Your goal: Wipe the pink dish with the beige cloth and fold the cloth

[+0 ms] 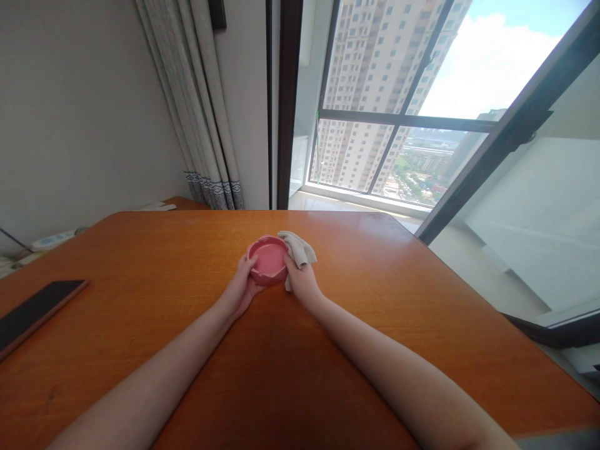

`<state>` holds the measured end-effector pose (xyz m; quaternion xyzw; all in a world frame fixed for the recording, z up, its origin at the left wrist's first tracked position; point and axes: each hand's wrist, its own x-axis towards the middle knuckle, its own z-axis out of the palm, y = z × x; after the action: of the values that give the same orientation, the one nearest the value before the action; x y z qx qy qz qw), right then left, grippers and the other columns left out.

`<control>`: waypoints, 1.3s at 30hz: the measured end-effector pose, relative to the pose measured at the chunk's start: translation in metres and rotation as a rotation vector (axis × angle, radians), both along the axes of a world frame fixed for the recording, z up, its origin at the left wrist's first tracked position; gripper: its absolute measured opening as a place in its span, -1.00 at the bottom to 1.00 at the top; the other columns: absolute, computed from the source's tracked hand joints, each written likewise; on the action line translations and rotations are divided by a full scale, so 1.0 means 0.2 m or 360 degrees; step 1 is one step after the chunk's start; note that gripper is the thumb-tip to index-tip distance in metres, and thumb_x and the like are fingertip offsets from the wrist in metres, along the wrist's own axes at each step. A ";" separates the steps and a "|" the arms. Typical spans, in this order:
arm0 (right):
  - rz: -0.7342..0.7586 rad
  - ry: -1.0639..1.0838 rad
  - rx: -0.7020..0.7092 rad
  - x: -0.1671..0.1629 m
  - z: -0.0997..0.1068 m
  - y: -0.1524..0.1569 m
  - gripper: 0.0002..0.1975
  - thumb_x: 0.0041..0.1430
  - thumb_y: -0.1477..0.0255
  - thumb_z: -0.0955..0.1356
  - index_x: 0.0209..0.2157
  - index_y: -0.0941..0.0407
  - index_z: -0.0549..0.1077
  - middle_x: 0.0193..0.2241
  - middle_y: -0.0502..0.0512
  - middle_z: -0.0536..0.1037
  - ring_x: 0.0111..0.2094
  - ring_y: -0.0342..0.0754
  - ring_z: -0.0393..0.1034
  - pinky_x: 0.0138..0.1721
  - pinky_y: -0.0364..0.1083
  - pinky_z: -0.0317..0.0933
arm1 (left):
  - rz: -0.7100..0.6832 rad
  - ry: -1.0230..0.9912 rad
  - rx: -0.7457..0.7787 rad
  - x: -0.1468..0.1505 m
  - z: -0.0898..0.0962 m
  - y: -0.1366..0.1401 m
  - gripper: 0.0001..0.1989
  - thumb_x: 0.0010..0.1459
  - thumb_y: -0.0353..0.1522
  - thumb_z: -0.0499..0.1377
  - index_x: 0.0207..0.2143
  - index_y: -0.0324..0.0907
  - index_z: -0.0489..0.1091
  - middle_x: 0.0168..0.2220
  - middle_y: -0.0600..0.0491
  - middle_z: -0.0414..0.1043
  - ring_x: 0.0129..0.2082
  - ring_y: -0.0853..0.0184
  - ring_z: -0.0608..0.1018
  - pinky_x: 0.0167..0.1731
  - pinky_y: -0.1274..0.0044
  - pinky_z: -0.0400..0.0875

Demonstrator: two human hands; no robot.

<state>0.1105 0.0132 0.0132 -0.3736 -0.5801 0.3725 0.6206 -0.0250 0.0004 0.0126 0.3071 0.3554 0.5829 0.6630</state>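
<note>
Head cam: L hand [242,282] clamped on pink dish [269,260] over counter [150,269]; R hand [304,284] grips pale cloth [300,249] vs. dish's side.

Flat black slab [40,309]: table [140,269], left | grey curtain [197,106]: beyond | window [396,117]: right

The cloth [299,248] is right of the bowl [269,259], the curtain [201,112] behind the table [384,294].

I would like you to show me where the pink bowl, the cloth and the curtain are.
Pink bowl [269,258]: head view, on its inside bottom.
Cloth [299,248]: head view, on its upper folds.
Curtain [193,100]: head view, on its plain middle part.
</note>
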 end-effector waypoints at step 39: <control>0.0103 -0.0333 0.0431 0.07 0.00 0.09 -0.60 0.05 0.61 0.19 -0.11 0.04 0.43 -0.05 0.02 0.44 0.06 -0.05 0.24 0.18 -0.03 0.03 | -0.0051 0.0034 -0.0046 -0.01 -0.01 0.01 -0.57 0.09 -0.24 0.14 0.01 -0.18 0.35 -0.02 -0.09 0.43 -0.09 0.19 0.50 -0.23 0.41 0.51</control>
<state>0.1246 0.0317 0.0140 -0.3044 -0.6981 0.2699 0.5892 -0.0260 0.0025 0.0106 0.3094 0.3660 0.5635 0.6728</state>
